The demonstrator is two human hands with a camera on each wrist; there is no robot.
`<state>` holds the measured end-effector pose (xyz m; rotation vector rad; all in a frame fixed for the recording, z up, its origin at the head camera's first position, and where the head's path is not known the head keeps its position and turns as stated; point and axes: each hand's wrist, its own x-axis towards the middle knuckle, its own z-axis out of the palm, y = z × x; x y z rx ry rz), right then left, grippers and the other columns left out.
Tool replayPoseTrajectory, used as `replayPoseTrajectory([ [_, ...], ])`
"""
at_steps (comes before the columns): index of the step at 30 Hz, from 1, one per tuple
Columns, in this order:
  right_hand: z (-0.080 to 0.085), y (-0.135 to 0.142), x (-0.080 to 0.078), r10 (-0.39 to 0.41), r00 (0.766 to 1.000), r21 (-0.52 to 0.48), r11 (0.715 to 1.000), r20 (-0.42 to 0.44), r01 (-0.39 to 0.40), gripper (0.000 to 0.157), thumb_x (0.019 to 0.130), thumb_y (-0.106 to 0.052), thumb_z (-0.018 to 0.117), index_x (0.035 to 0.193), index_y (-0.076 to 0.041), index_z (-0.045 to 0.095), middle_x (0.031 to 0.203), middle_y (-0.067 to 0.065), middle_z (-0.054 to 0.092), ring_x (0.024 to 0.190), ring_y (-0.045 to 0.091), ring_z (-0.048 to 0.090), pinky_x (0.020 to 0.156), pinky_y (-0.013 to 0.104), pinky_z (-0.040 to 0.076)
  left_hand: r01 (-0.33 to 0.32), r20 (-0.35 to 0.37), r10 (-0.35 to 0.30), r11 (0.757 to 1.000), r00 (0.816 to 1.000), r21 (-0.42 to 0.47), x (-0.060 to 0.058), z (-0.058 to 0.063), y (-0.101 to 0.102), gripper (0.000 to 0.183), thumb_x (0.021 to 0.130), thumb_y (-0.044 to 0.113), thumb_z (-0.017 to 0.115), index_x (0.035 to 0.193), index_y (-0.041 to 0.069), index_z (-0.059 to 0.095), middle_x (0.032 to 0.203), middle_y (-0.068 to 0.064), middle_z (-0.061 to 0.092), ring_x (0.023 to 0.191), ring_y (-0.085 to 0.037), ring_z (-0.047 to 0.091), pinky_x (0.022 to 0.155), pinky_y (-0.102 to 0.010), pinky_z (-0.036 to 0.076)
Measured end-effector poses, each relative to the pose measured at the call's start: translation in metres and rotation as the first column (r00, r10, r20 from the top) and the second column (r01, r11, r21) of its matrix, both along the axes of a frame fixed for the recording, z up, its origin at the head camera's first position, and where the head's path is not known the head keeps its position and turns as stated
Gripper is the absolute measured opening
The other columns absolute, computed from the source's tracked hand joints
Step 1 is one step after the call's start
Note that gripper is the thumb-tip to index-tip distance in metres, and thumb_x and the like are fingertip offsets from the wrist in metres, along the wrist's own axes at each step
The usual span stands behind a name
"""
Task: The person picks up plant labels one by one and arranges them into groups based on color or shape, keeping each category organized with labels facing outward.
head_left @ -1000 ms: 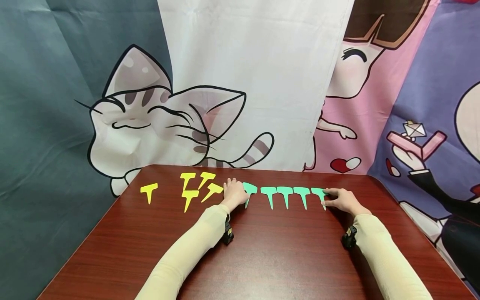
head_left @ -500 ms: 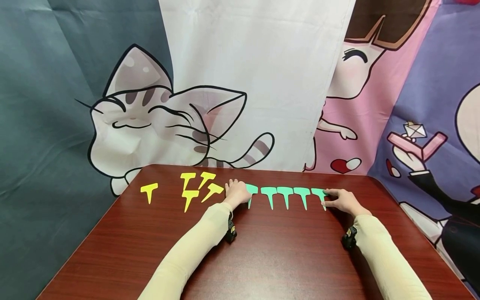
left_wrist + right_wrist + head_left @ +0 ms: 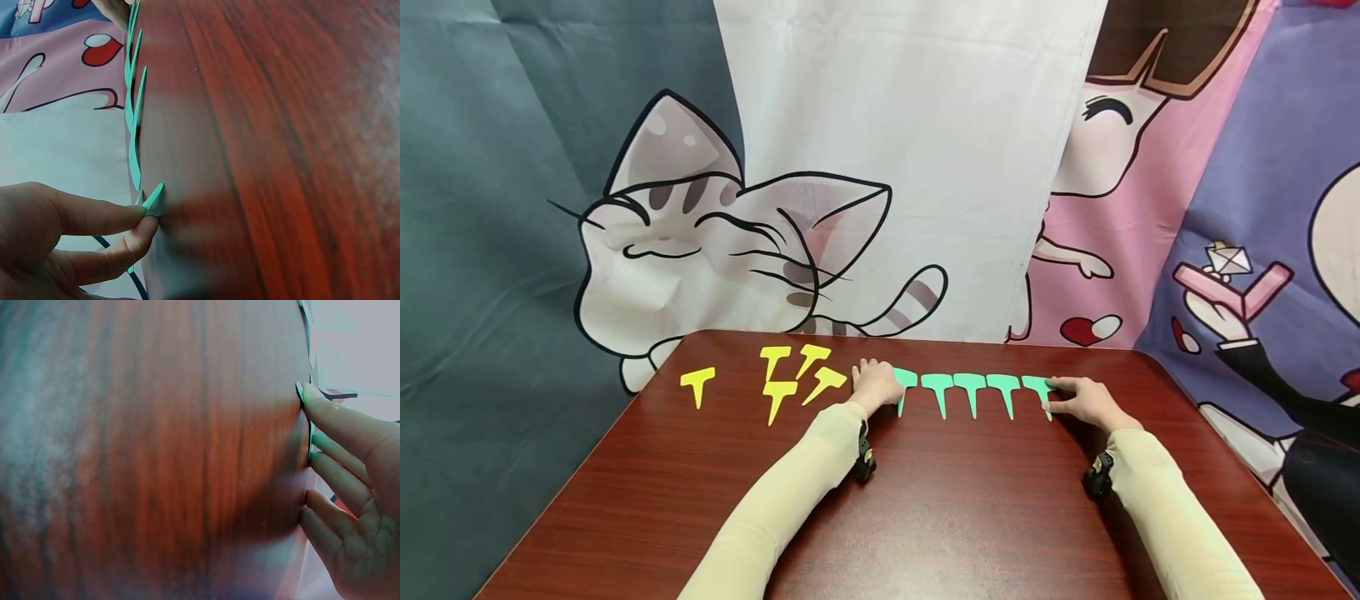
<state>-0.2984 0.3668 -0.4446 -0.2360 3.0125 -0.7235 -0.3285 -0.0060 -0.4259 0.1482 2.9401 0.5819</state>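
Observation:
In the head view, my left hand (image 3: 877, 385) holds the leftmost green T-shaped plant label (image 3: 907, 377) at the left end of a green row. The left wrist view shows my thumb and a finger pinching this green label (image 3: 154, 197), its tip angled above the table. My right hand (image 3: 1084, 402) rests at the rightmost green label (image 3: 1035, 383), thumb by the stem and fingers by the crossbar. Its fingers look fairly straight in the right wrist view. Between the hands lie three more green labels (image 3: 970, 382), side by side with stems toward me.
Several yellow T-shaped labels (image 3: 780, 388) lie loosely left of my left hand. One yellow label (image 3: 698, 381) sits apart, farther left. The reddish-brown wooden table (image 3: 970, 517) ends at the back against a cartoon-printed cloth (image 3: 970, 167).
My left hand has shifted slightly right with its green label, bringing it closer to the row. My right hand and the other labels have stayed put.

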Motion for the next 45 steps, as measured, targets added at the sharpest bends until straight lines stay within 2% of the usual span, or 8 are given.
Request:
replayPoseTrajectory([
  [4,0.0,0.0,0.0,0.001,1.0,0.005,1.0,-0.001,-0.001,0.067,0.081,-0.039,0.072,0.134,-0.003,0.053,0.136,0.028,0.048,0.127,0.054,0.034,0.1,0.067,0.03,-0.001,0.003,0.001,1.0,1.0,0.005,-0.001,-0.001,0.0,0.027,0.082,0.014,0.056,0.105,0.006,0.067,0.146,-0.02,0.04,0.143,-0.04,0.02,0.116,-0.053,0.015],
  [12,-0.001,0.001,-0.001,0.001,1.0,0.008,1.0,-0.006,-0.001,0.067,0.081,-0.039,0.072,0.133,-0.003,0.053,0.135,0.028,0.049,0.127,0.054,0.035,0.1,0.067,0.03,0.003,-0.001,-0.003,1.0,1.0,-0.019,-0.001,-0.001,0.002,0.038,0.082,0.014,0.056,0.118,0.005,0.063,0.148,-0.021,0.036,0.144,-0.04,0.019,0.117,-0.052,0.015],
  [24,-0.001,0.001,-0.003,0.001,1.0,0.007,1.0,-0.002,-0.001,0.066,0.081,-0.039,0.073,0.133,-0.004,0.054,0.135,0.028,0.049,0.126,0.054,0.036,0.1,0.067,0.03,-0.009,-0.034,0.008,0.999,0.999,-0.031,0.0,-0.002,-0.005,0.038,0.081,0.021,0.063,0.114,0.004,0.065,0.148,-0.021,0.037,0.143,-0.04,0.02,0.116,-0.052,0.016],
  [27,-0.002,0.002,-0.003,0.005,1.0,0.006,1.0,0.001,-0.005,0.066,0.081,-0.039,0.072,0.133,-0.003,0.053,0.136,0.028,0.048,0.127,0.054,0.035,0.1,0.067,0.03,-0.012,-0.042,0.011,1.0,0.999,-0.02,0.001,-0.002,-0.009,0.029,0.082,0.021,0.062,0.105,0.005,0.067,0.147,-0.02,0.038,0.143,-0.04,0.02,0.117,-0.052,0.016],
  [30,-0.002,0.002,-0.003,0.005,1.0,0.007,1.0,0.001,-0.005,0.066,0.081,-0.039,0.072,0.133,-0.003,0.053,0.136,0.028,0.048,0.127,0.054,0.034,0.1,0.067,0.03,-0.008,-0.072,0.008,1.0,0.997,-0.011,0.003,-0.002,-0.013,0.016,0.084,0.024,0.064,0.086,0.008,0.068,0.146,-0.018,0.041,0.142,-0.04,0.022,0.116,-0.053,0.016],
  [33,-0.002,0.002,-0.003,0.005,1.0,0.009,1.0,0.0,-0.005,0.066,0.081,-0.039,0.072,0.133,-0.003,0.053,0.136,0.028,0.048,0.127,0.054,0.035,0.1,0.067,0.03,-0.001,-0.102,0.0,1.0,0.995,-0.009,0.005,-0.003,-0.019,0.018,0.085,0.028,0.066,0.077,0.012,0.064,0.143,-0.017,0.046,0.141,-0.039,0.026,0.116,-0.054,0.018],
  [39,0.001,0.001,-0.002,0.003,1.0,0.01,1.0,0.001,-0.004,0.066,0.081,-0.039,0.072,0.134,-0.003,0.053,0.136,0.028,0.048,0.127,0.053,0.035,0.1,0.067,0.03,0.027,-0.149,-0.022,0.999,0.989,0.035,0.009,-0.002,-0.031,0.028,0.088,0.028,0.064,0.106,0.007,0.066,0.143,-0.019,0.045,0.14,-0.039,0.028,0.115,-0.054,0.02],
  [45,0.001,0.001,-0.002,0.004,1.0,0.017,1.0,0.006,-0.005,0.066,0.081,-0.04,0.072,0.134,-0.004,0.053,0.136,0.029,0.048,0.126,0.054,0.035,0.099,0.067,0.03,0.031,-0.2,-0.024,0.999,0.98,0.034,0.012,0.0,-0.043,0.047,0.09,0.028,0.063,0.13,0.006,0.055,0.144,-0.019,0.043,0.138,-0.038,0.032,0.114,-0.051,0.024],
])
